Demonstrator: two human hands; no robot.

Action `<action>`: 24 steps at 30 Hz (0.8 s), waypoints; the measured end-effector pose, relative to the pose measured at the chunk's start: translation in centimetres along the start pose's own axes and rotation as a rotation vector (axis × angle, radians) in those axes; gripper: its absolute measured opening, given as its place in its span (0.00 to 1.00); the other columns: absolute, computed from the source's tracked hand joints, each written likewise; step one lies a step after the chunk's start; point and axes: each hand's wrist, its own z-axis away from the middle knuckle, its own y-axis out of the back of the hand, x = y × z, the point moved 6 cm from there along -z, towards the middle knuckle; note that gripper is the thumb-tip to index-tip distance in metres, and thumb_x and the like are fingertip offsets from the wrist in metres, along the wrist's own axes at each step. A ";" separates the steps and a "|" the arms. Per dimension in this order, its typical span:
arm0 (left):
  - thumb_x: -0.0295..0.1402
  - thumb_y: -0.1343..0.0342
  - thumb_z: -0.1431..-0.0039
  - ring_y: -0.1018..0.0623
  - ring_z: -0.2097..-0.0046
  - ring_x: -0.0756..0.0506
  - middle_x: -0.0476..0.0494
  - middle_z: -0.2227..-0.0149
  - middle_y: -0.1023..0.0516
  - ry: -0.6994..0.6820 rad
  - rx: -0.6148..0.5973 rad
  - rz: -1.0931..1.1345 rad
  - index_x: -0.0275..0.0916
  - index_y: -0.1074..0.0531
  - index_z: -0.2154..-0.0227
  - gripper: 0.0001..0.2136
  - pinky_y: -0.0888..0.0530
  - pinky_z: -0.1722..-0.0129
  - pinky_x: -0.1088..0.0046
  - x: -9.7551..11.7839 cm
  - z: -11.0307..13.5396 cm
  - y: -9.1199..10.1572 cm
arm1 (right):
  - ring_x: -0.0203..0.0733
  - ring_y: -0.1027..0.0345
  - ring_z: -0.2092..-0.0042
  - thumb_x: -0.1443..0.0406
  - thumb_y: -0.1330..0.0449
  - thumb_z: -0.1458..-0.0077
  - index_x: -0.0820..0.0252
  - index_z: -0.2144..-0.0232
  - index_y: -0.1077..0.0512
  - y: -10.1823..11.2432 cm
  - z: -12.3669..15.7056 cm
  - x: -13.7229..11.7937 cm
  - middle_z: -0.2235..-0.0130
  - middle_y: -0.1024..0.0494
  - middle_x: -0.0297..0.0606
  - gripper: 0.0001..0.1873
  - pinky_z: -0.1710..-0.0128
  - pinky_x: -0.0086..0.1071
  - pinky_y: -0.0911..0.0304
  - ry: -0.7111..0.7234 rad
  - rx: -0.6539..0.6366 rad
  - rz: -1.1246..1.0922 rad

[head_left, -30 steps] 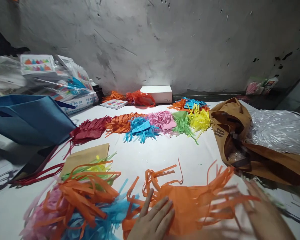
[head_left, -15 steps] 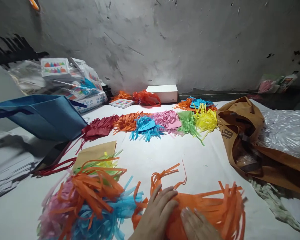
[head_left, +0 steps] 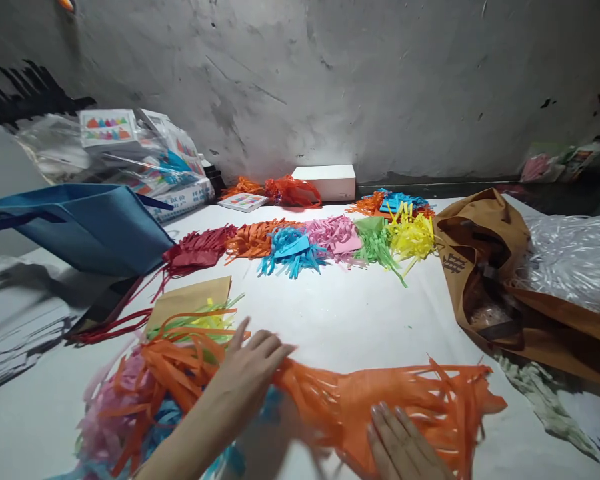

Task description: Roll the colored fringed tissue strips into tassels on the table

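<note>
An orange tissue-paper tassel (head_left: 365, 390) lies spread across the near part of the table, with a solid band in the middle and cut strips at both ends. My left hand (head_left: 253, 367) is closed round its left strips, stretching them out to the left; the fingertips are partly hidden. Flat on the solid band rests my right hand (head_left: 405, 440), fingers stretched out and side by side. Beneath and beside my left forearm is a pile of tassels: orange strips (head_left: 173, 360) on top, pink ones (head_left: 113, 407) at the left, blue ones (head_left: 165, 420) below.
Farther back runs a row of folded tassels: dark red (head_left: 200, 250), orange, blue (head_left: 293, 250), pink, green and yellow (head_left: 411, 237). A blue bag (head_left: 90, 230) stands at left. On the right lie a brown bag (head_left: 480, 227) and clear plastic strands (head_left: 575, 260). A white box (head_left: 325, 183) sits by the wall.
My left hand has moved left and up from the tassel's middle, drawing its left strips out straight. My right hand stays pressed on the band, slightly farther right.
</note>
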 end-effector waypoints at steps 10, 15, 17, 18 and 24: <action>0.29 0.52 0.29 0.21 0.54 0.46 0.45 0.53 0.17 -0.342 0.213 0.176 0.39 0.30 0.43 0.15 0.26 0.51 0.71 12.4 3.3 -2.4 | 0.37 0.19 0.57 0.70 0.55 0.31 0.62 0.60 0.22 -1.8 0.3 -1.3 0.63 0.15 0.40 0.20 0.40 0.30 0.35 -0.224 0.172 -0.090; 0.33 0.61 0.24 0.22 0.66 0.47 0.48 0.68 0.18 -0.224 0.274 0.353 0.39 0.27 0.59 0.17 0.28 0.56 0.65 12.4 1.4 -2.4 | 0.34 0.19 0.59 0.70 0.52 0.31 0.60 0.56 0.23 -1.5 1.1 -0.7 0.61 0.15 0.35 0.17 0.47 0.24 0.31 -0.028 0.029 -0.088; 0.32 0.60 0.24 0.21 0.63 0.47 0.48 0.64 0.17 -0.228 0.217 0.377 0.41 0.27 0.58 0.15 0.30 0.51 0.64 11.3 1.5 -1.9 | 0.33 0.20 0.58 0.71 0.52 0.32 0.59 0.55 0.23 -1.2 1.4 -0.2 0.60 0.15 0.32 0.18 0.46 0.23 0.32 0.058 -0.007 -0.069; 0.33 0.59 0.24 0.20 0.60 0.47 0.49 0.62 0.17 -0.246 0.189 0.387 0.41 0.27 0.56 0.14 0.31 0.50 0.64 10.9 1.7 -1.6 | 0.33 0.20 0.58 0.72 0.53 0.32 0.59 0.54 0.23 -1.1 1.6 0.1 0.59 0.15 0.32 0.19 0.45 0.24 0.33 0.088 -0.023 -0.052; 0.31 0.60 0.26 0.21 0.65 0.46 0.48 0.67 0.17 -0.249 0.211 0.418 0.41 0.28 0.57 0.14 0.31 0.58 0.66 10.3 2.0 -2.2 | 0.32 0.22 0.51 0.70 0.53 0.31 0.56 0.58 0.23 -0.7 1.9 1.7 0.53 0.16 0.31 0.18 0.40 0.24 0.37 0.166 -0.122 -0.082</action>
